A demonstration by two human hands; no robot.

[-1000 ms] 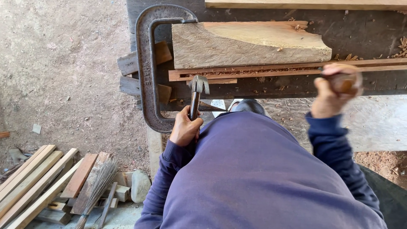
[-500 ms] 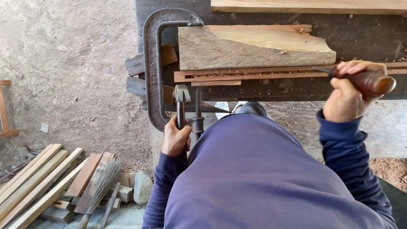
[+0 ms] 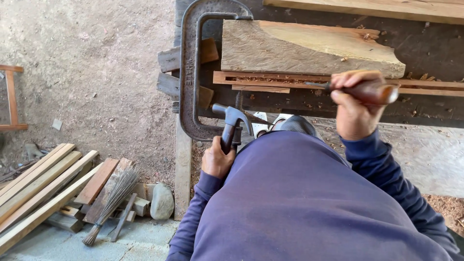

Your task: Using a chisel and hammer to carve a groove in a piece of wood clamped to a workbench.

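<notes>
1. Wooden-handled chisel (image 3: 360, 91) lies in the clenched right hand (image 3: 355, 104), its dark blade pointing left onto a thin reddish strip of wood (image 3: 270, 79) on the table (image 3: 435, 108)
2. The strip carries a long groove with chips in it, and it lies just beside a thick, rough-sawn block of wood (image 3: 309, 48)
3. The left hand (image 3: 217, 159) is closed around the handle of a claw hammer (image 3: 232, 123), held low beside the table's edge, the head up and the claw turned to the right
4. A large iron C-clamp (image 3: 191, 72) grips the left end of the table, close above the hammer
5. On the dirt floor to the left lie a stack of wooden slats (image 3: 38, 186), a small broom (image 3: 113, 200) and a grey stone (image 3: 162, 202)
</notes>
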